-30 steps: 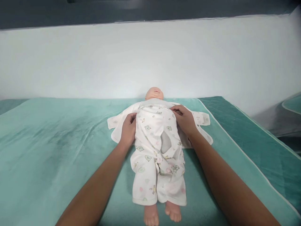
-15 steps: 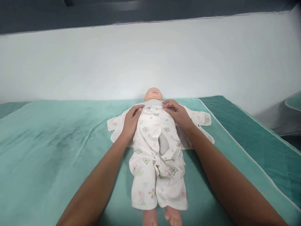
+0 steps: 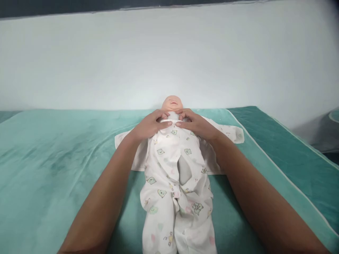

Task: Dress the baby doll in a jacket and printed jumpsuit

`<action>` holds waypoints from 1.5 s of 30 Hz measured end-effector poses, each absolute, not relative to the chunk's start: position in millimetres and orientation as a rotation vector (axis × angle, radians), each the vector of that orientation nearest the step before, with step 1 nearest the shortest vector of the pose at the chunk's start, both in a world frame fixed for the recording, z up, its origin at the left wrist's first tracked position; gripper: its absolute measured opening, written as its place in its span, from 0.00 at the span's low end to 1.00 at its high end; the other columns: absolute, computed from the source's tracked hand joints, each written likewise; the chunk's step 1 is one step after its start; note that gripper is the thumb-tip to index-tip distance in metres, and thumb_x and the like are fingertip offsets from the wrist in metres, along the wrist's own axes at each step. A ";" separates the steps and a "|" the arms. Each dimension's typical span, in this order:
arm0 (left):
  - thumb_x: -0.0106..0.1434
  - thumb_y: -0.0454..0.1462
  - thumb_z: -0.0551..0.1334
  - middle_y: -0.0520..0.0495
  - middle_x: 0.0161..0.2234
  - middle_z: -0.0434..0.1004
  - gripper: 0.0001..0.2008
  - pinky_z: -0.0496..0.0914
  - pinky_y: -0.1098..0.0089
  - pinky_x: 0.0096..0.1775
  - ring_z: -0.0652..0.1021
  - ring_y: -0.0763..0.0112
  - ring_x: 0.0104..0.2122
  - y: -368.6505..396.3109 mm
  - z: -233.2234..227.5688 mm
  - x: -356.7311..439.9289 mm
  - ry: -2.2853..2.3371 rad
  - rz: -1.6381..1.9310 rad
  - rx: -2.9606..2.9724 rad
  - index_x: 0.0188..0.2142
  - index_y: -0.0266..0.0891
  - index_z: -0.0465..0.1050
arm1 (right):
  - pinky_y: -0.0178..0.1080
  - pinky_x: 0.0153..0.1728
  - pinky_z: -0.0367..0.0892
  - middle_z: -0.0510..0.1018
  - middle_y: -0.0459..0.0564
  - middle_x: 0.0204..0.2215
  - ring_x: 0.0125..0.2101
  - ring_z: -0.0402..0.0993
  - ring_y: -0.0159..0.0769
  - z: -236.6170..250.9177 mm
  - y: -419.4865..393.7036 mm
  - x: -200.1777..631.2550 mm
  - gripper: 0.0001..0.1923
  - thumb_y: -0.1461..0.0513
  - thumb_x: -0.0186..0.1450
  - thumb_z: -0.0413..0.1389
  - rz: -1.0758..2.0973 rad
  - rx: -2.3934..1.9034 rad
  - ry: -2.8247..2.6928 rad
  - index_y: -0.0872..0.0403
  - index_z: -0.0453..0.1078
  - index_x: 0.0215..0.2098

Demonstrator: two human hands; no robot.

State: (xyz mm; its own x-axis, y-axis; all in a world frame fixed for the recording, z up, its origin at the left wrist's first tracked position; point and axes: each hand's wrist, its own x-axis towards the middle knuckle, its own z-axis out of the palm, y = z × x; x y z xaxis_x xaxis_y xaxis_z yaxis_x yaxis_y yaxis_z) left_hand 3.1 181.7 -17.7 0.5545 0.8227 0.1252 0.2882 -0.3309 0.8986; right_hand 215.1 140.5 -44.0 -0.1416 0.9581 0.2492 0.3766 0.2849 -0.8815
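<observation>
A baby doll (image 3: 172, 102) lies on its back, head at the far end and legs toward me. White printed baby pants (image 3: 173, 165) cover it up to the chest, and a grey patch shows through a split at the crotch. Under the doll spreads an open white baby shirt (image 3: 234, 134), sleeves out to both sides. At the top edge of the pants my left hand (image 3: 153, 123) is closed, thumb on the cloth and fingers curled above the waistband. My right hand (image 3: 194, 123) grips the same edge, mirrored. The fingertips are partly hidden.
A light green sheet (image 3: 66, 158) with some creases lies under everything. Darker green cloth (image 3: 286, 151) shows beyond its white-edged right side. A white wall (image 3: 169, 53) rises right behind the doll's head.
Both hands have moved inward along the top edge of the pants, closer together near the doll's neck. The view has tilted down and come nearer, leaving the doll's feet out of frame.
</observation>
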 end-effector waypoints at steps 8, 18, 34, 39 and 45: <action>0.60 0.45 0.63 0.54 0.24 0.64 0.12 0.62 0.69 0.32 0.66 0.70 0.26 197.2 -36.9 0.4 1.006 0.989 1.817 0.29 0.43 0.64 | 0.46 0.53 0.62 0.73 0.48 0.54 0.55 0.66 0.44 -42.2 145.1 218.8 0.16 0.47 0.60 0.59 1.116 -1.105 -1.628 0.49 0.77 0.38; 0.58 0.45 0.65 0.52 0.27 0.67 0.11 0.62 0.68 0.36 0.67 0.70 0.29 204.1 -45.9 1.5 1.043 1.020 1.763 0.28 0.42 0.66 | 0.45 0.43 0.70 0.82 0.49 0.39 0.43 0.75 0.45 -60.5 156.7 217.5 0.11 0.52 0.56 0.62 1.079 -1.170 -1.281 0.52 0.77 0.28; 0.61 0.43 0.61 0.45 0.45 0.76 0.08 0.64 0.61 0.52 0.73 0.61 0.47 200.5 -50.4 2.3 1.141 1.039 1.921 0.33 0.42 0.73 | 0.42 0.39 0.65 0.78 0.48 0.31 0.35 0.72 0.39 -69.8 159.8 220.0 0.14 0.50 0.61 0.56 0.631 -1.406 -1.357 0.52 0.73 0.28; 0.60 0.48 0.61 0.46 0.43 0.77 0.14 0.66 0.64 0.46 0.73 0.61 0.44 200.0 -47.2 -6.4 1.073 0.894 1.873 0.28 0.42 0.66 | 0.42 0.45 0.63 0.77 0.49 0.42 0.43 0.71 0.39 -68.1 156.4 218.7 0.14 0.51 0.65 0.52 0.495 -1.433 -1.538 0.51 0.72 0.32; 0.62 0.44 0.59 0.51 0.30 0.73 0.12 0.65 0.65 0.40 0.71 0.66 0.33 209.1 -56.8 -6.1 1.203 1.011 1.860 0.27 0.42 0.61 | 0.41 0.40 0.62 0.77 0.46 0.35 0.38 0.71 0.39 -71.1 159.9 225.0 0.15 0.50 0.65 0.51 0.521 -1.503 -1.531 0.50 0.72 0.32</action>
